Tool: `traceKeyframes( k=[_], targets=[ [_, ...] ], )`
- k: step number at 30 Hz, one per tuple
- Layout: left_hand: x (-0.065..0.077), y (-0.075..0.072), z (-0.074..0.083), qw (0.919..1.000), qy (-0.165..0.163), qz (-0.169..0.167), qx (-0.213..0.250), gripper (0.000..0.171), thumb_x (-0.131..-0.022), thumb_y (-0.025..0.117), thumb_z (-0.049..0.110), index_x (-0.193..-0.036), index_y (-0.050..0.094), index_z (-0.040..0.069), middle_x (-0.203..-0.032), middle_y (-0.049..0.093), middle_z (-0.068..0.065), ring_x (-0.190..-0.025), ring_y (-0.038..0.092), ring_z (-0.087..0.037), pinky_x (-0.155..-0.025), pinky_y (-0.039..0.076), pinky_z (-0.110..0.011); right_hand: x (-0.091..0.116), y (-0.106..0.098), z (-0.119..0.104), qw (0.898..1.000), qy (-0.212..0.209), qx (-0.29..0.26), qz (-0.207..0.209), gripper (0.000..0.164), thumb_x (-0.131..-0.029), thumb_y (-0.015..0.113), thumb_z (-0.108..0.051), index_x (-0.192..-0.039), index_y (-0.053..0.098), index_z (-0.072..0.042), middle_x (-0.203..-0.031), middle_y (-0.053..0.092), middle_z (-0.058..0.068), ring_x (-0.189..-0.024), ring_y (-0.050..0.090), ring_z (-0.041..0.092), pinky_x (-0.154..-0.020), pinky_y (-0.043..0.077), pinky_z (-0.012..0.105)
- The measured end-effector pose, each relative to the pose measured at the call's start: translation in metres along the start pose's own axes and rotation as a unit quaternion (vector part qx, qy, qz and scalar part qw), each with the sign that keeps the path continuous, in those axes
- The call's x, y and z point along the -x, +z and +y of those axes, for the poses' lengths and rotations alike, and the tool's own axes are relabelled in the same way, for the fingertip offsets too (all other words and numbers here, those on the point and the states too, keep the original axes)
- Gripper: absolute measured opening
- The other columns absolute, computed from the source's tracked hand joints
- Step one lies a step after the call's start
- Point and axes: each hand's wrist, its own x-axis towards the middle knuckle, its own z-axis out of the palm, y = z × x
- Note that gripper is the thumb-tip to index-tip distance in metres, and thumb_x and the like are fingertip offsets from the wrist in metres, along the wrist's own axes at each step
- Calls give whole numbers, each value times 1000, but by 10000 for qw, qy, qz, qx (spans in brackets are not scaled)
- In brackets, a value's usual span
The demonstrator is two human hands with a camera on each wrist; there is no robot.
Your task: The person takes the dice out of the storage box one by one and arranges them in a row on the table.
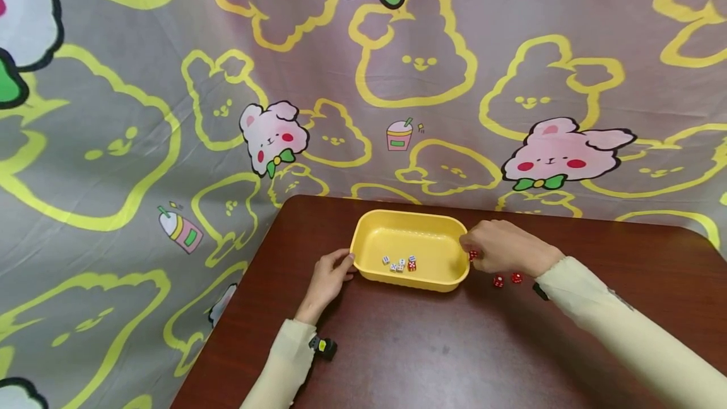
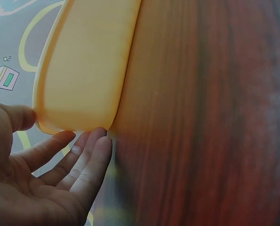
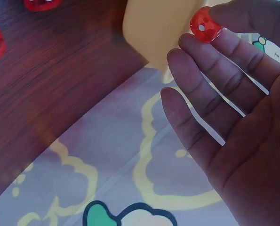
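Note:
A yellow plastic tray stands on the table. At its left end, my left hand touches the rim with nearly straight fingers; the left wrist view shows the fingertips against the outer wall. Between thumb and index finger, my right hand pinches a red die with white dots, close by the tray's right rim. The other right fingers are extended. Inside the tray lie several white dice and a red die.
Two more red dice, one nearer the tray and one farther right, lie on the dark brown wooden table below my right hand. A grey curtain with yellow cartoon outlines hangs behind and left of the table.

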Motion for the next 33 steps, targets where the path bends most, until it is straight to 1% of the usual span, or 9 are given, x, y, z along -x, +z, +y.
traceKeyframes(
  k=[5,8,12,16,21,23,27,30,33],
  targets=[
    [1,0,1,10000,5,5,14,34,-107,59,19,-130,69,-4,-119,74,-25,-98,77,-31,-81,68,-36,8,0,5,9999,-43,-109,29,19,-80,77,-9,-77,64,-23,-66,49,-14,-57,43,4,-54,37,20],
    [1,0,1,10000,-21,0,33,35,-107,59,20,-130,68,-4,-120,74,-25,-99,77,-31,-82,68,-36,12,-1,8,9998,-64,-199,59,19,-79,77,-8,-79,67,-24,-66,52,-16,-57,44,3,-54,39,20],
    [0,0,1,10000,-31,-25,24,35,-107,59,20,-131,68,-4,-120,73,-25,-100,76,-32,-83,68,-38,19,-1,14,9993,91,-364,-11,23,-79,76,-7,-76,64,-26,-65,53,-17,-54,46,1,-52,40,20],
    [1,0,2,10000,-25,-32,0,36,-107,58,20,-131,67,-4,-120,73,-25,-100,76,-32,-83,68,-39,26,2,21,9993,169,-348,-18,28,-79,75,-7,-72,59,-29,-64,53,-18,-53,47,0,-51,40,19],
    [1,0,2,10000,-77,-16,-35,35,-107,58,20,-131,68,-3,-121,74,-23,-100,76,-30,-82,68,-35,36,7,31,9997,159,-191,76,33,-77,76,-6,-69,55,-30,-62,50,-19,-57,44,-1,-51,35,19],
    [1,0,2,10000,-88,-9,-39,34,-107,58,20,-131,68,-2,-121,74,-23,-100,76,-29,-82,68,-33,40,8,36,9994,226,-253,27,30,-78,78,-7,-71,58,-29,-63,51,-18,-58,44,0,-51,36,19],
    [1,1,2,10000,-72,19,-1,35,-107,59,20,-131,68,-4,-121,74,-24,-100,76,-32,-82,68,-38,49,9,44,9985,417,-354,-63,28,-78,78,-8,-73,60,-28,-65,52,-18,-60,45,1,-52,38,19],
    [1,1,3,9999,-77,41,67,36,-107,59,19,-131,67,-5,-121,73,-26,-102,76,-36,-84,68,-44,56,10,49,9980,505,-377,-17,29,-77,78,-7,-73,60,-28,-65,52,-18,-60,45,1,-51,39,19],
    [1,1,3,9999,-94,44,113,37,-107,59,20,-132,66,-6,-122,72,-27,-102,75,-37,-85,68,-46,61,11,53,9977,534,-408,32,28,-77,79,-7,-73,61,-28,-65,53,-18,-60,46,0,-51,39,19]
  ],
)
